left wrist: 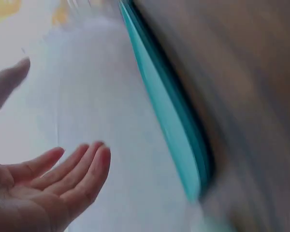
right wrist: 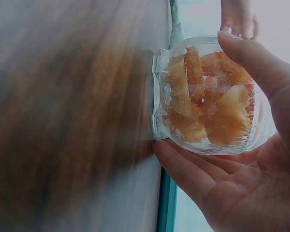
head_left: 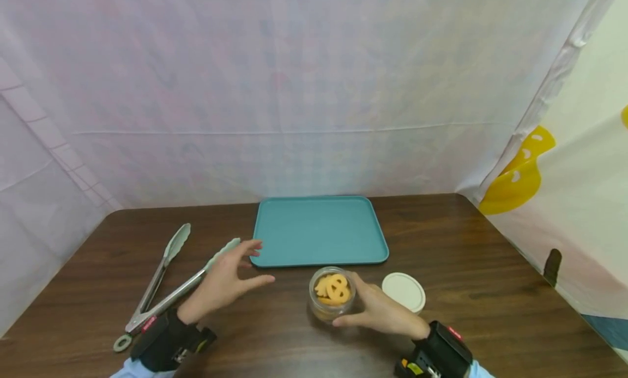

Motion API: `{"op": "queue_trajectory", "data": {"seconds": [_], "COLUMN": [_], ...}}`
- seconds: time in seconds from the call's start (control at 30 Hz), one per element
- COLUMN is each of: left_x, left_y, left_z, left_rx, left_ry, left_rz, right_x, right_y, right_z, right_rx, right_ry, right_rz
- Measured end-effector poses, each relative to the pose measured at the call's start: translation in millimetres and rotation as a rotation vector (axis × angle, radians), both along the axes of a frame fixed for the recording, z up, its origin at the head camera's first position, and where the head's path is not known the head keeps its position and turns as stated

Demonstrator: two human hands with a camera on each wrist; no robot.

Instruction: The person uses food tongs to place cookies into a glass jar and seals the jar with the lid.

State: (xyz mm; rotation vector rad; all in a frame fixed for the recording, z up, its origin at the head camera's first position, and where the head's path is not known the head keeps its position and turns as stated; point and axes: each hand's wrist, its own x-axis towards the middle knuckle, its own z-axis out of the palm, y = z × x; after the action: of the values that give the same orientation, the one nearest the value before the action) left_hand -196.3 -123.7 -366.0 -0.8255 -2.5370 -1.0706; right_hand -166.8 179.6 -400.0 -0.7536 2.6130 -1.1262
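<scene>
My right hand (head_left: 380, 311) grips a clear jar (head_left: 321, 310) from its right side, thumb and fingers curved around the wall. The jar stands uncapped, with several yellow-orange snack pieces (head_left: 336, 288) inside, the top one bearing cut-out holes. In the right wrist view the ribbed jar (right wrist: 210, 99) shows the pieces stacked within. My left hand (head_left: 223, 282) hovers to the left of the jar, fingers spread and holding nothing. Its fingertips overlap the near left corner of a blue tray (head_left: 319, 231) in the head view.
Silver tongs (head_left: 152, 291) with pale green tips lie spread on the brown wooden table (head_left: 471, 258) at the left, partly behind the left hand. A round white lid (head_left: 404, 291) lies right of the jar. Cloth curtains (head_left: 275, 94) hang behind and beside the table.
</scene>
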Motion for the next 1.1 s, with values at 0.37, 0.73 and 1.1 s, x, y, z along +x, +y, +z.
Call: {"op": "queue_trajectory", "data": {"seconds": [0.37, 0.73, 1.1], "left_x": [-0.2, -8.4, -10.1], "left_y": [59.2, 76.3, 78.6], "left_z": [-16.7, -29.2, -28.8], "left_rx": [0.012, -0.033, -0.023], "left_ry": [-0.374, -0.346, -0.304], "left_rz": [-0.407, -0.426, -0.430], "right_x": [-5.1, -9.8, -8.3], "right_y": [-4.0, -6.8, 12.7], "right_z": [0.5, -0.6, 11.9], "right_rx": [-0.047, -0.028, 0.087], "right_ry": [0.002, 0.027, 0.155], "right_rz": [0.016, 0.042, -0.047]}}
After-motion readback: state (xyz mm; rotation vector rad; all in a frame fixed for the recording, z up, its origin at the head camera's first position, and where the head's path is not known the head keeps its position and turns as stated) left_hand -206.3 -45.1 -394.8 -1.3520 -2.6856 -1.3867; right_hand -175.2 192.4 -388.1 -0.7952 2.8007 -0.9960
